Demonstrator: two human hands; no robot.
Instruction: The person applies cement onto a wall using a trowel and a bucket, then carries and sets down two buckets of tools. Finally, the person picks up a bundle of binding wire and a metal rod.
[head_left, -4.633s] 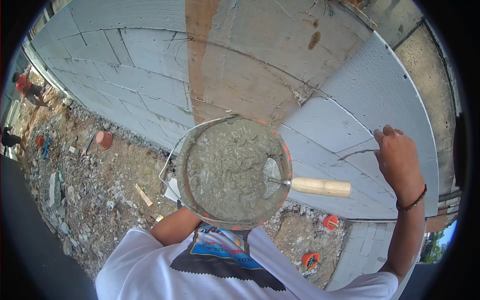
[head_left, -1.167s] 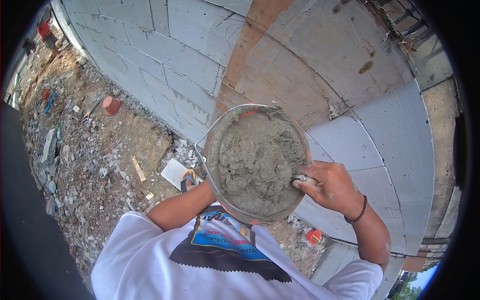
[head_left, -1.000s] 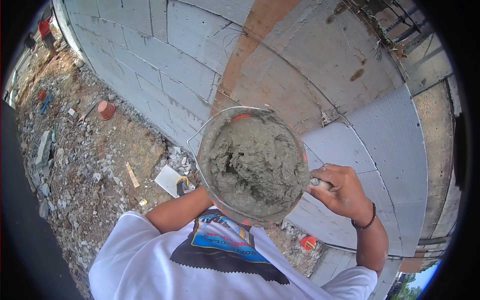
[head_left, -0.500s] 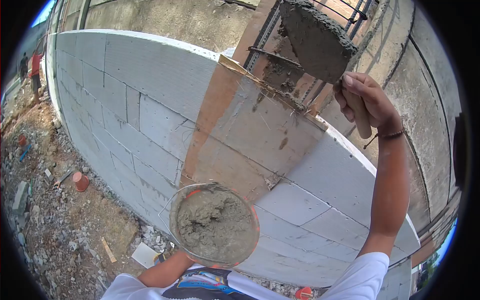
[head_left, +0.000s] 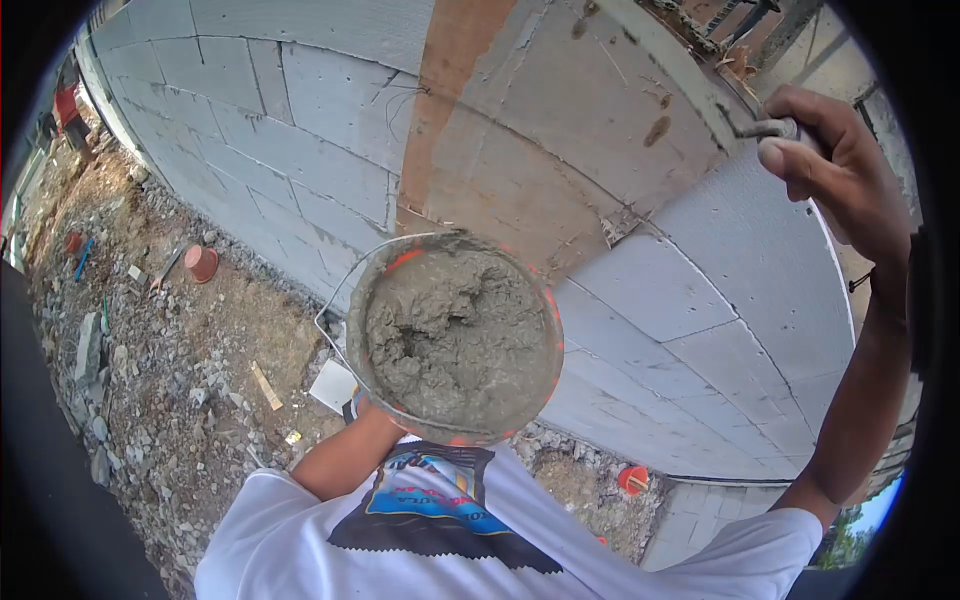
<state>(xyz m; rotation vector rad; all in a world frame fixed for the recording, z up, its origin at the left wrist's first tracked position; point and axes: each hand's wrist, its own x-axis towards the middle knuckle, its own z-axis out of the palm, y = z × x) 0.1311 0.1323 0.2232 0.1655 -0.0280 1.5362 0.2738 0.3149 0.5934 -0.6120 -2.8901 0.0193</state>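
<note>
My right hand (head_left: 835, 165), raised at the upper right, is closed round the handle of a trowel (head_left: 685, 75). Its blade appears nearly edge-on, in front of a plywood board (head_left: 540, 160) on the block wall. A bucket (head_left: 557, 350) full of wet grey mortar (head_left: 460, 335) is held up before my chest. My left hand (head_left: 377, 425) supports it from the near left side; the bucket hides the fingers. The wire bail (head_left: 325, 310) hangs over the bucket's left side.
The white block wall (head_left: 330, 110) curves across the view. Steel bars (head_left: 735, 15) show beyond the board. Rubble ground (head_left: 160, 400) lies to the left, with an orange pot (head_left: 201, 263) and a wood strip (head_left: 266, 386). A person in red (head_left: 68, 108) stands far left.
The view has tipped downward, and the bucket appears higher and nearer. The trowel has turned from showing its mortar-smeared face to nearly edge-on, while my right hand has shifted right.
</note>
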